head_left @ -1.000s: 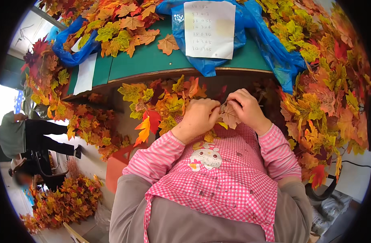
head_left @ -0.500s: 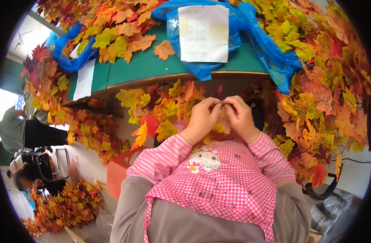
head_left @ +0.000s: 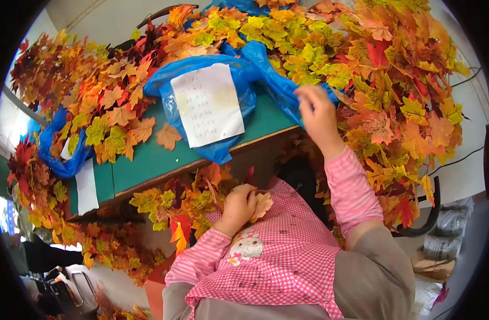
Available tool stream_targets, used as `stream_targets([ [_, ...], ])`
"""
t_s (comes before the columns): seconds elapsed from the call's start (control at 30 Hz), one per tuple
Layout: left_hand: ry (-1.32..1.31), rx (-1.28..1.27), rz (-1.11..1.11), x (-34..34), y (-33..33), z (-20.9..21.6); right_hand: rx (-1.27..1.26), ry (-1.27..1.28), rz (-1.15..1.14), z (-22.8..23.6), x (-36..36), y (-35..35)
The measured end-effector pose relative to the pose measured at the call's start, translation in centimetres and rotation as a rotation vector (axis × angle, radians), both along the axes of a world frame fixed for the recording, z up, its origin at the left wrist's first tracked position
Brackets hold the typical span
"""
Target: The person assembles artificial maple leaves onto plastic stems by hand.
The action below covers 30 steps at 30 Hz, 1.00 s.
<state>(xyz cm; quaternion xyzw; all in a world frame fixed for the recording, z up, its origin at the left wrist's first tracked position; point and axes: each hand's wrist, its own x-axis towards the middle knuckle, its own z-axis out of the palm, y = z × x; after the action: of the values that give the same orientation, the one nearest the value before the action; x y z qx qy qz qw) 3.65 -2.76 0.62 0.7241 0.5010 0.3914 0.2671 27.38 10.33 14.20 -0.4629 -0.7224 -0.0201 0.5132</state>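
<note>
My left hand [head_left: 239, 205] is closed in front of my apron, its fingers wrapped round an artificial leaf garland. A pale orange maple leaf [head_left: 262, 205] sticks out beside its fingertips. The garland's yellow, orange and red leaves [head_left: 172, 202] hang below the table edge, left of that hand. Raised over the table's right part, my right hand [head_left: 318, 114] has its thumb and fingers apart, with nothing visible in them. Its fingertips are slightly blurred, beside a blue plastic bag [head_left: 276, 80] and yellow-green leaves [head_left: 338, 72].
Artificial leaves in orange [head_left: 383, 125] are heaped along the right. A green table [head_left: 143, 154] carries a handwritten paper sheet [head_left: 208, 104] on blue plastic. Another blue bag [head_left: 68, 154] with leaves hangs at the left. A black curved bar [head_left: 434, 205] stands at the lower right.
My hands were together at the leaf and have parted. The right has swung up and right over the table; the left stays low with the leaf. The view has turned right.
</note>
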Motion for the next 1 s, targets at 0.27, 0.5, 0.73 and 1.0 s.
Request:
stream_targets([
  [0.27,0.018,-0.106,-0.099,-0.9,1.0,-0.7,-0.635,-0.408,-0.175,-2.0,5.5,8.5],
  [0.5,0.030,-0.186,-0.153,-1.0,2.1,-1.7,-0.611,-0.635,-0.812,1.0,4.8,11.7],
  [0.73,0.001,-0.238,-0.171,-0.9,3.0,-2.5,-0.784,-0.453,-0.512,-3.9,4.0,19.1],
  [1.0,-0.009,-0.274,-0.129,-1.4,3.5,-2.6,-0.572,-0.236,-0.482,-2.7,5.7,21.9],
])
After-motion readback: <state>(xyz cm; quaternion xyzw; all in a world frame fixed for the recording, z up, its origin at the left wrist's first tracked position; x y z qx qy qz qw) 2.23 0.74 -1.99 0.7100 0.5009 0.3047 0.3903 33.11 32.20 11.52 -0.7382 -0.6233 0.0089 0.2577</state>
